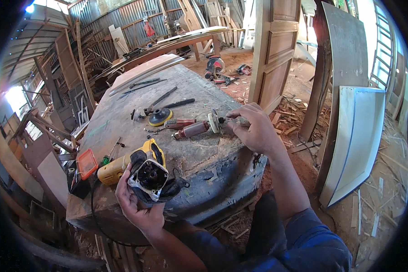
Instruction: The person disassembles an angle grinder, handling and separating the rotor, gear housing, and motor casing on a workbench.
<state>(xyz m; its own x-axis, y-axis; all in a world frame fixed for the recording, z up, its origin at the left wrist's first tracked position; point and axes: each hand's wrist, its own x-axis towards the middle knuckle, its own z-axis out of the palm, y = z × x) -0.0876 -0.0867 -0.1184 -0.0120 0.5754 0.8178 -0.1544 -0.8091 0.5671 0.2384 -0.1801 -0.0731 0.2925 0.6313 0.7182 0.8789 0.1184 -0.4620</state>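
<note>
My left hand (143,213) is wrapped around the open end of a yellow power tool (111,170). Its metal gear housing (153,177) faces me, with dark grease inside. My right hand (254,129) has its thumb and fingers at the shaft end of a motor armature (197,129) with a white fan disc, which lies on the worn workbench (204,163). Beside the armature is a screwdriver with a red handle (180,123). A round yellow-and-black backing pad (160,117) lies behind it.
Pliers-like tools (145,84) and a black-handled tool (179,103) lie farther up the bench. At the left edge are an orange tray (87,163) and a green-handled screwdriver (106,159). A panelled wooden door (276,54) stands right; a red-disc saw (215,65) sits on the chip-strewn floor.
</note>
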